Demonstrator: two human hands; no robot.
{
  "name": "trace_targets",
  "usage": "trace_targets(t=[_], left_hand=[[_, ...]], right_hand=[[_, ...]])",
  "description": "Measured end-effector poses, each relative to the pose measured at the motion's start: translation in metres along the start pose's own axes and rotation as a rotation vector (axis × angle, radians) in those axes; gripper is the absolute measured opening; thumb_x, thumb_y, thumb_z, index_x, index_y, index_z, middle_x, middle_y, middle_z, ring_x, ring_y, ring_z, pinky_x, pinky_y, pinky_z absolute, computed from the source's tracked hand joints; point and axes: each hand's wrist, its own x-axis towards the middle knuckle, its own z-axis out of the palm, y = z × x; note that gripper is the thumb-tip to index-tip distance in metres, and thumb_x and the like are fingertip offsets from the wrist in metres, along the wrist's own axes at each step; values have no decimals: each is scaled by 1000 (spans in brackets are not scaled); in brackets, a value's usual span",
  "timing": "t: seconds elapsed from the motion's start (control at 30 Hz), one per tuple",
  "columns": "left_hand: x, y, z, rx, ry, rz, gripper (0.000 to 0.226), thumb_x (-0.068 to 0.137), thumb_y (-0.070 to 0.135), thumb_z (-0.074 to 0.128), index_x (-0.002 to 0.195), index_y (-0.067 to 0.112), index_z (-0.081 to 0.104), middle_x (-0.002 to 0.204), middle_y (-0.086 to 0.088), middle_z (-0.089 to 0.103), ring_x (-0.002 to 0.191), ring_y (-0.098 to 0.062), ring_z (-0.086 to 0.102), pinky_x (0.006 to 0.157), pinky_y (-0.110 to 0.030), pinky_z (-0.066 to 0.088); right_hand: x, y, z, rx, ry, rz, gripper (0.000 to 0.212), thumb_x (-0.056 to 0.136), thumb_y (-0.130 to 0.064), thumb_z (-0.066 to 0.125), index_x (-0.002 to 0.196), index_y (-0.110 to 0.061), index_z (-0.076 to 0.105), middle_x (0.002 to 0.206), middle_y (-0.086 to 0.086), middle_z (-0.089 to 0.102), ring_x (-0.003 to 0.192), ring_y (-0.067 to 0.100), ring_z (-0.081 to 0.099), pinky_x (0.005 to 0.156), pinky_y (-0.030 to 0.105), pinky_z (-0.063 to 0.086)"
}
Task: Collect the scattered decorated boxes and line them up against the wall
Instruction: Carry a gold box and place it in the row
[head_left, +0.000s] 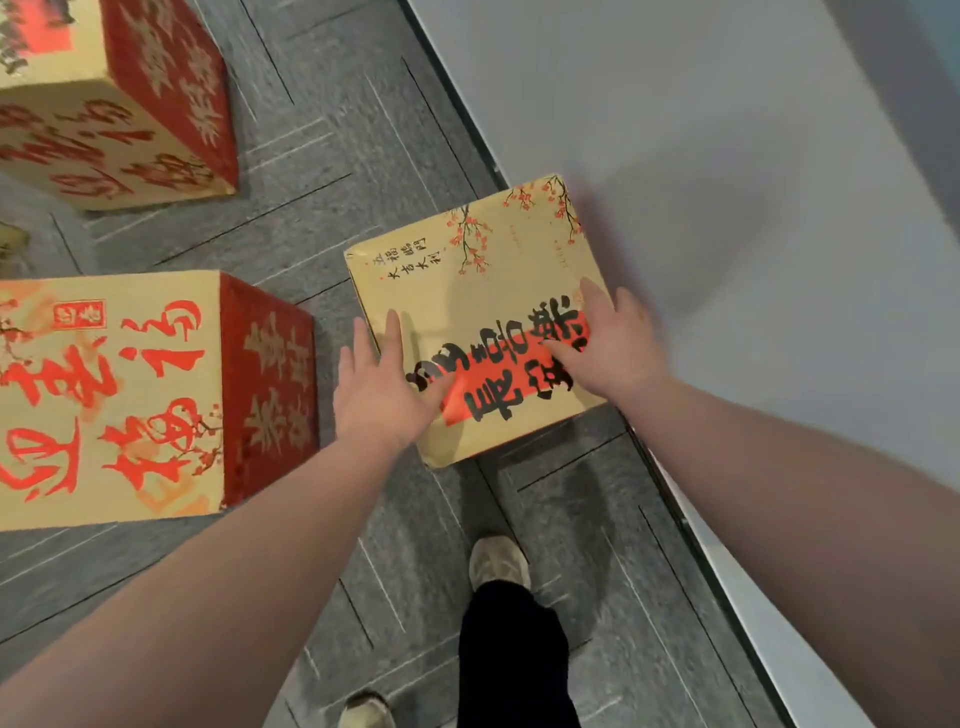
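Against the pale wall (701, 130) on the right, seen from the head camera looking steeply down, a golden decorated box (483, 280) sits on grey patterned carpet (322, 156), its far right corner touching or nearly touching the dark baseboard (457, 104) that runs along the wall's foot. The box top shows red plum blossom branches, small black writing, and a red band with large black brush characters.

Both bare forearms reach in from the bottom of the view. The left hand (382, 387) lies on the box's near left edge, fingers straight and spread, palm flat on the top. The right hand (605, 345) rests on the near right part of the top, fingers extended over the red band; motion blur softens it, so whether its fingertips curl over the far edge is hard to tell. Neither hand appears to clasp the box.

Left of it, well apart from the wall, stands a second box (109, 395), gold on top with big red characters and a dark red side. A third box (104, 104) of the same colours sits farther away at upper left.

Below the hands, one black trouser leg (514, 654) and two light shoes (498, 564) stand on the carpet.
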Motion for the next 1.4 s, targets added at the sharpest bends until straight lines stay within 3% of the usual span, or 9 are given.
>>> trace_targets(t=[0.17, 0.37, 0.53, 0.83, 1.13, 1.4], left_hand=[[30, 8, 16, -69, 11, -33, 106, 74, 75, 54, 150, 36, -10, 159, -1, -13, 147, -31, 2, 114, -47, 25], [38, 13, 31, -204, 6, -66, 112, 71, 66, 67, 149, 40, -9, 157, 5, -22, 143, -34, 18, 107, -50, 36], [45, 9, 37, -312, 25, -112, 113, 71, 56, 74, 149, 42, -8, 157, 0, -20, 138, -32, 31, 100, -42, 42], [39, 2, 33, -412, 5, -100, 107, 73, 45, 78, 151, 37, 4, 158, 1, -16, 145, -24, 16, 108, -38, 32], [19, -39, 19, -328, -6, 21, 101, 76, 44, 75, 152, 31, 9, 159, 1, -7, 146, -20, 12, 110, -37, 29], [-17, -80, -36, -222, -26, 258, 100, 76, 46, 74, 152, 30, 11, 160, -1, -2, 146, -18, 7, 113, -37, 24]], right_hand=[[24, -2, 8, -40, -27, 0, 96, 81, -68, 57, 153, -37, 3, 161, 14, -3, 147, 38, 4, 116, 52, 19], [39, -3, 25, -30, -43, 62, 100, 77, -72, 58, 152, -41, -1, 161, 11, -7, 147, 38, 7, 112, 57, 27], [46, -7, 29, 15, -30, 134, 100, 77, -70, 59, 151, -42, -1, 161, 10, 0, 144, 37, 16, 106, 59, 32], [25, -10, 37, 106, -55, 230, 97, 80, -63, 63, 152, -38, 4, 146, 14, 25, 132, 36, 32, 102, 53, 37], [-33, -34, 62, 183, 24, 375, 88, 83, -60, 62, 152, -35, 14, 141, 18, 31, 130, 37, 31, 104, 53, 38], [-120, -76, 66, 329, 191, 514, 82, 81, -60, 63, 147, -37, 21, 138, 19, 34, 129, 39, 34, 101, 56, 39]])
